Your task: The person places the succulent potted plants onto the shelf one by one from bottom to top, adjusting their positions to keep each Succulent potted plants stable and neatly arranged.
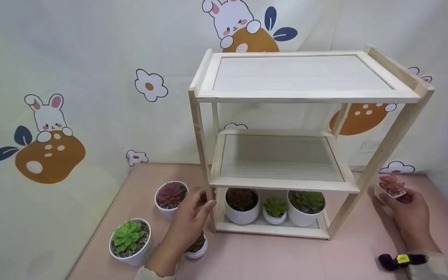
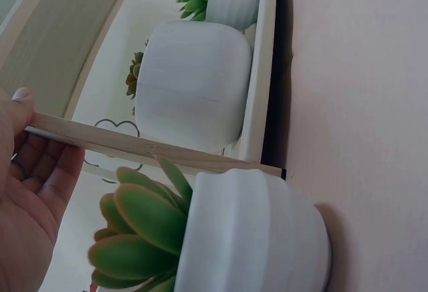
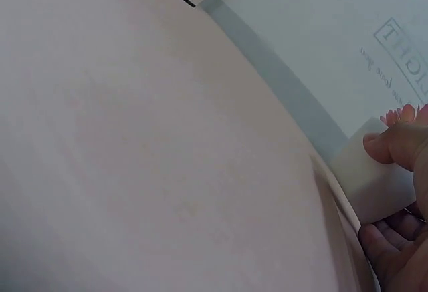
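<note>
The left hand (image 1: pixel 190 218) pinches a pale wooden shelf leg (image 1: pixel 203 159) mid-frame, and the right hand (image 1: pixel 412 216) grips a little pink plant (image 1: pixel 391 185) in its white pot (image 3: pixel 374 188) on the right side, likely being moved, so the next move needs gentle holding.

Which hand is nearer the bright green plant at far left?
Left. The left hand grips the shelf post, just right of the green plant; the right hand, on the shelf's other side, holds a pink plant.

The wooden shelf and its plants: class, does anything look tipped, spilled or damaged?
Nothing stands out: the shelf and the pots on its bottom level stand upright, and no spill or breakage shows. The right hand holds a potted pink succulent.
</note>
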